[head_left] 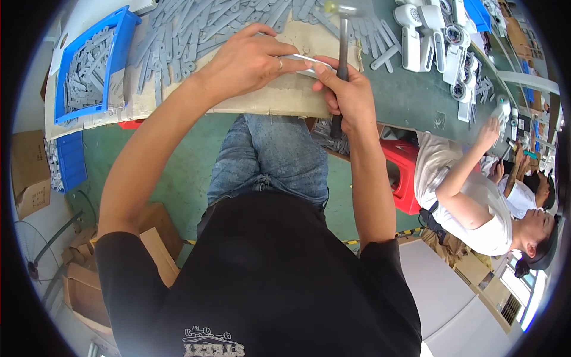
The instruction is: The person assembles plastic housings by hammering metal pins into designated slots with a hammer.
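Note:
My left hand [253,64] is closed on one end of a thin, light-coloured flat strip [307,58], with a ring on one finger. At the strip's other end, my right thumb and fingertips press on it. In the same right hand [355,98] a hammer [344,50] is held by its dark handle, its head pointing away from me and the handle's end below my palm. Both hands are above the near edge of the cardboard-covered table [262,104]. Many loose grey flat strips [196,27] are spread just beyond my hands.
A blue bin [122,56] of grey strips stands at the left. White handheld fan-like units [425,33] lie at the right on the green mat [410,95]. A co-worker in a white shirt [476,202] works at the right near a red stool [401,178]. Cardboard boxes [86,291] sit behind left.

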`<state>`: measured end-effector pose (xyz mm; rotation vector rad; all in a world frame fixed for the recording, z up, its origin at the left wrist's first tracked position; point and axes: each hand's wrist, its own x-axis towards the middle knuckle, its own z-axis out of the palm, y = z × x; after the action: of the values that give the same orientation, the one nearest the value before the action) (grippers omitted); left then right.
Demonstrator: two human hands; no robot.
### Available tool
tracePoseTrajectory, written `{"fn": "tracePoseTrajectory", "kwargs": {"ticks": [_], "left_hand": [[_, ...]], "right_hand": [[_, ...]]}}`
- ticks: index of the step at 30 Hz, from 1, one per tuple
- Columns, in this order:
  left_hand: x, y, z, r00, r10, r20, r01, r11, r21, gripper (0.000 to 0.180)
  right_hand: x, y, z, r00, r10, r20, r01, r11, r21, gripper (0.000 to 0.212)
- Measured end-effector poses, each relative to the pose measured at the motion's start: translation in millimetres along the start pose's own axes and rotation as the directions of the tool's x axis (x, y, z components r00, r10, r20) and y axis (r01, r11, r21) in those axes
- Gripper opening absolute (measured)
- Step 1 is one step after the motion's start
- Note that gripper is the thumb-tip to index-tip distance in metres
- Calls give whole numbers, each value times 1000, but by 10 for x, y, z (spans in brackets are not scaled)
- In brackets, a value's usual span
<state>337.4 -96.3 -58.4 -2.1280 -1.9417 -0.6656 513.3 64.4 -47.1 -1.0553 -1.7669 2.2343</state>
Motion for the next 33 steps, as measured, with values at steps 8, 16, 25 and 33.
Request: {"fn": "tracePoseTrajectory", "kwargs": {"ticks": [8, 16, 25, 33], "left_hand": [[-48, 3, 48, 999, 0, -35, 2, 998, 67, 39], [-11, -17, 41, 997, 36, -65, -33, 998, 54, 40], [-20, 18, 31, 999, -3, -53, 4, 1000, 24, 34], [-1, 1, 12, 999, 1, -52, -1, 1000, 3, 39]], "right_hand": [[-1034, 143, -87, 910, -330, -252, 115, 784, -610, 39], [-1167, 260, -46, 826, -535, -177, 175, 543, -821, 34], [-1162, 294, -50, 753, -628, -196, 260, 558, -788, 37], [-1052, 372, -84, 696, -716, -55, 332, 390, -859, 39]]}}
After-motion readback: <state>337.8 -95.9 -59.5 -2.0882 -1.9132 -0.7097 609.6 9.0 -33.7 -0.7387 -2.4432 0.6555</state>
